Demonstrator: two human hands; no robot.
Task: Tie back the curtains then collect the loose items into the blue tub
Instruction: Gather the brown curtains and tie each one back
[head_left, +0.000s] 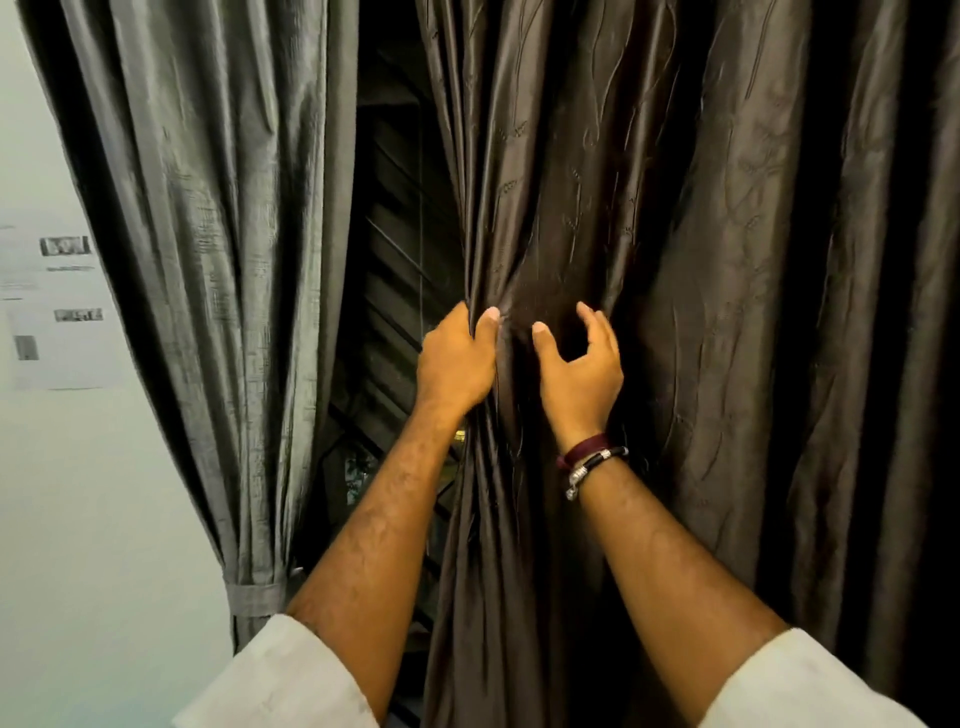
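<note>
A dark brown satin curtain hangs across the right half of the view. My left hand grips its left edge, fingers curled round bunched folds. Just to the right, my right hand reaches at the same fabric with thumb and fingers spread in a loose curve, holding nothing. On the left hangs a grey curtain, gathered low down by a grey tie-back band. The blue tub and the loose items are out of view.
Between the two curtains a dark window with slanted bars shows. A pale wall on the left carries printed paper sheets. I wear white sleeves and bracelets on the right wrist.
</note>
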